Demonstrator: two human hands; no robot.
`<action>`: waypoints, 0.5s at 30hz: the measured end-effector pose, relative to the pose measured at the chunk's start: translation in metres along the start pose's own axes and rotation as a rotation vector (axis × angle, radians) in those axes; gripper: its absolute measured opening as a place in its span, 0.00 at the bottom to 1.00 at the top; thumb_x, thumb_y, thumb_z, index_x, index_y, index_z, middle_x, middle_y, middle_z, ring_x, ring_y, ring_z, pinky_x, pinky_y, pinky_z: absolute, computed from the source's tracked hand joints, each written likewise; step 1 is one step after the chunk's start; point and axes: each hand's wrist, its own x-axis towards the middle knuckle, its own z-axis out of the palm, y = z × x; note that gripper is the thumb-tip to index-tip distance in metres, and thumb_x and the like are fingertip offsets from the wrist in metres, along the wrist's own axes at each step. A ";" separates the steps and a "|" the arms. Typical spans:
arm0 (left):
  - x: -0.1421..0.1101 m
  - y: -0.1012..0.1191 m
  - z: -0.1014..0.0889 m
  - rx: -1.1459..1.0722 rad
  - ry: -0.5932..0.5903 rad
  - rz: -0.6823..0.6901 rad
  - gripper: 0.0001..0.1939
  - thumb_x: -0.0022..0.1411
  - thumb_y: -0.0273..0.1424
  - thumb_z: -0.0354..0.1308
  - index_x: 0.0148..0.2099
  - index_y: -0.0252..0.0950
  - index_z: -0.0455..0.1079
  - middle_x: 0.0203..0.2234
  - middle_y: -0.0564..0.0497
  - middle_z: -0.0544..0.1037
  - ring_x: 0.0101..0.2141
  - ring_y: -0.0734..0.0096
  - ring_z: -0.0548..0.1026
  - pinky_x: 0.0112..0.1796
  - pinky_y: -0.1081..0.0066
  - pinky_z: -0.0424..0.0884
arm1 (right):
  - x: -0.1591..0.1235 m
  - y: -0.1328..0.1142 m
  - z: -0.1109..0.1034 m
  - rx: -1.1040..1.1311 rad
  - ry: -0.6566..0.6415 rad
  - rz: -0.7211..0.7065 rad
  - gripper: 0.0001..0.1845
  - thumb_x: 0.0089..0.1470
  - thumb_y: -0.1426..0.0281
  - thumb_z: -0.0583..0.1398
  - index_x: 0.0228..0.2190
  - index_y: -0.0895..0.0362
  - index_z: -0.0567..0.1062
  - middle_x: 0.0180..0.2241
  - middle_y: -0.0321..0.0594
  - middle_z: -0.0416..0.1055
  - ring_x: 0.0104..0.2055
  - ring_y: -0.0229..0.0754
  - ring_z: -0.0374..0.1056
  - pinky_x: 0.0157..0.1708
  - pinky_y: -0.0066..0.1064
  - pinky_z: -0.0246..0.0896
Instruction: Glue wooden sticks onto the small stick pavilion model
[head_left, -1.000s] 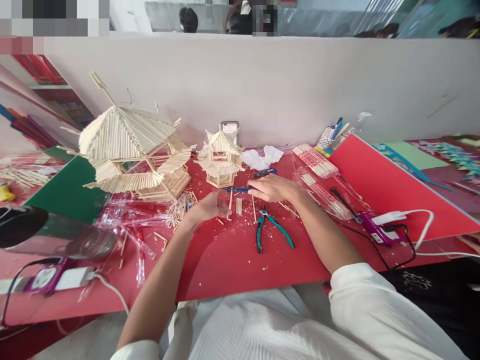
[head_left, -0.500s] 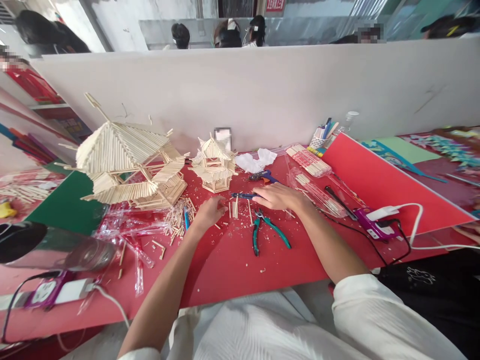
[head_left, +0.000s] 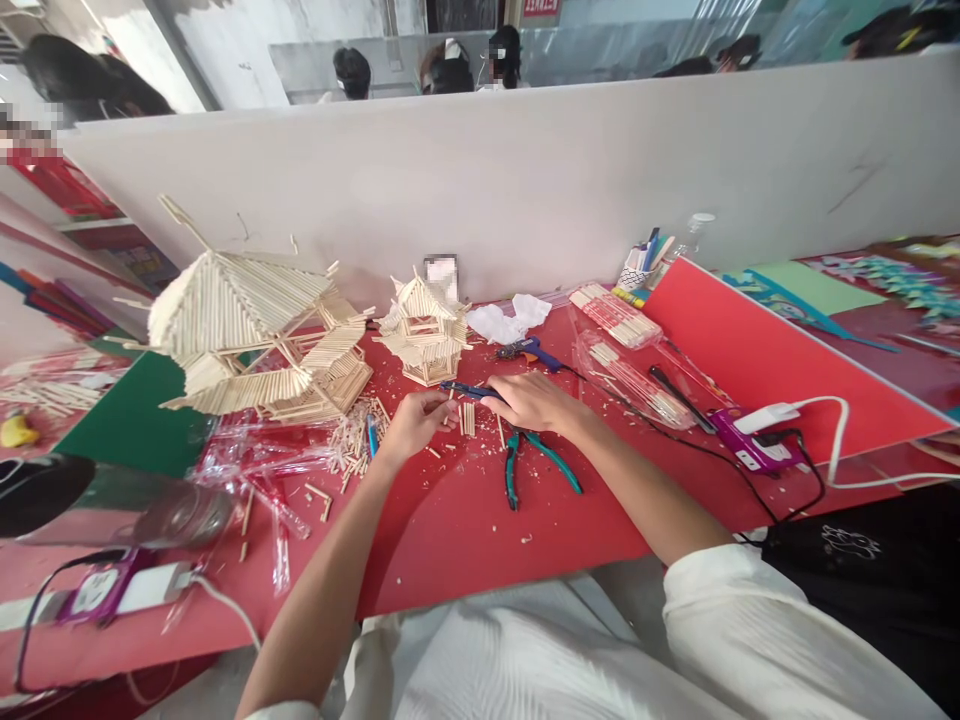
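My right hand point(head_left: 536, 402) is closed around dark blue pliers point(head_left: 466, 389), their jaws pointing left. Close to those jaws, my left hand point(head_left: 415, 425) pinches a thin wooden stick point(head_left: 451, 396); its lower part is hidden by the fingers. Several short cut sticks point(head_left: 469, 420) lie side by side just below the pliers. Teal-handled cutters point(head_left: 553, 464) rest on the red table with handles spread toward me. Behind my hands stands a small stick pavilion point(head_left: 425, 340). A larger stick pavilion point(head_left: 232, 300) is at the left.
A blue glue gun point(head_left: 536, 350) lies behind my right hand, its cord running right. Bagged sticks point(head_left: 619, 318), a red board point(head_left: 780, 370) and a purple power strip point(head_left: 754, 440) are at right. Stick scraps point(head_left: 358, 440), plastic wrap point(head_left: 277, 450) and a bottle point(head_left: 112, 500) lie left.
My right hand and the pliers have moved left, so the jaws are now at the stick by my left fingers. The view has shifted slightly.
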 end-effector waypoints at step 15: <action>-0.026 0.003 -0.050 0.479 0.069 -0.212 0.11 0.61 0.36 0.54 0.33 0.37 0.74 0.22 0.49 0.80 0.26 0.67 0.78 0.30 0.72 0.73 | 0.041 -0.051 0.006 0.223 -0.199 0.010 0.39 0.69 0.47 0.40 0.29 0.59 0.77 0.31 0.52 0.79 0.35 0.49 0.75 0.31 0.31 0.54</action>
